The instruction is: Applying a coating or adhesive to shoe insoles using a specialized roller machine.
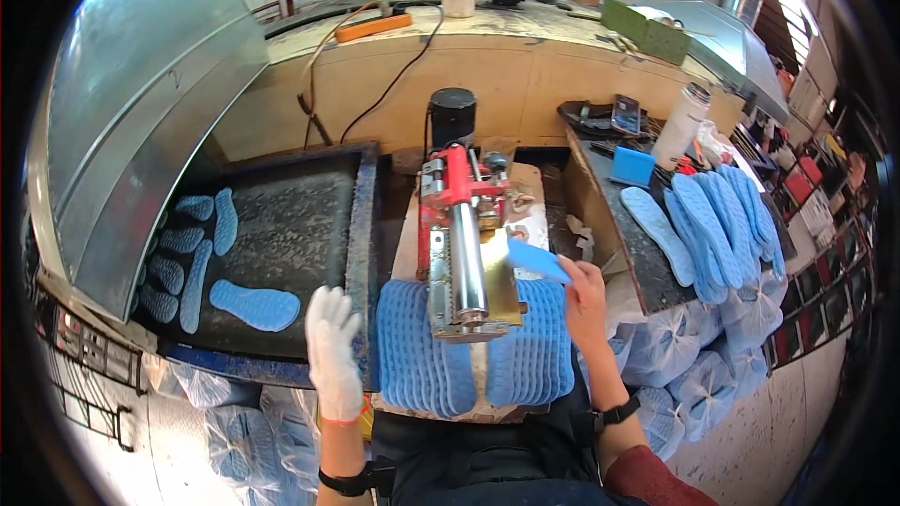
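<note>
My bare right hand [586, 307] pinches one end of a blue shoe insole [536, 260], whose other end reaches the right side of a machine with a shiny metal roller [466, 267] and red fittings. My left hand [334, 356], in a white glove, is raised with its fingers stretched out, holding nothing, beside the dark tray on the left. Between my hands, two rows of upright blue insoles, a left stack [419, 351] and a right stack [534, 347], stand below the machine. The roller's front end overhangs them.
A dark tray [281, 225] on the left carries several loose insoles under a metal hood [150, 84]. To the right, a bench [647, 267] bears more insoles, a white bottle [682, 126], a blue block [633, 167] and a phone [625, 114]. Bagged insoles [675, 347] sit below it.
</note>
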`<state>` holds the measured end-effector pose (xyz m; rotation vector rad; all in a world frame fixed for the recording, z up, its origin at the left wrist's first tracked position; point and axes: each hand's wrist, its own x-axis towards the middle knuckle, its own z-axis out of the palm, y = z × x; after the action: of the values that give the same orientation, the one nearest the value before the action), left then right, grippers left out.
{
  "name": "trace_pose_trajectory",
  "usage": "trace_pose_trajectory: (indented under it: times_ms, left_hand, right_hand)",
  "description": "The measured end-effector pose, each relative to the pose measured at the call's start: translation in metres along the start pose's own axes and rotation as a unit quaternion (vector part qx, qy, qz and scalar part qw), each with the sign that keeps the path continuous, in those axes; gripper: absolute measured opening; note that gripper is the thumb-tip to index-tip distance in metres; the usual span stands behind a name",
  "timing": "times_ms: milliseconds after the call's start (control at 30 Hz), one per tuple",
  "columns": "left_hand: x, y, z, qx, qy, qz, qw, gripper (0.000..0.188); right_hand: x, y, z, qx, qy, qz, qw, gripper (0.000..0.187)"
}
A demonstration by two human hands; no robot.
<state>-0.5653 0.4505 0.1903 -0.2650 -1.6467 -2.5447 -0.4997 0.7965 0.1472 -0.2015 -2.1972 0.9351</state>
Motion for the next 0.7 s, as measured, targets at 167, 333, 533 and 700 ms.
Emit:
trace_pose_trajectory:
  times_ms: [167,333,533,700]
  left_hand:
    - [0.013,-0.009,0.094,-0.07,-0.179,0.024,0.981,0.068]
    - [0.049,-0.025,0.109,-0.008,-0.214,0.081,0.973,0.07]
    - [0.059,-0.06,0.085,0.133,-0.146,0.001,0.98,0.058]
    - [0.048,-0.083,0.068,0.092,-0.112,-0.068,0.987,0.062]
  right_hand:
    - [0.021,-0.019,-0.016,-0.136,0.016,-0.158,0.978,0.052]
    - [0.001,-0.014,0.018,-0.046,-0.077,-0.136,0.987,0.041]
    - [0.011,-0.105,-0.066,0.15,-0.069,-0.131,0.978,0.037]
    - [0.011,-0.185,-0.131,0.488,-0.221,-0.304,0.788,0.027]
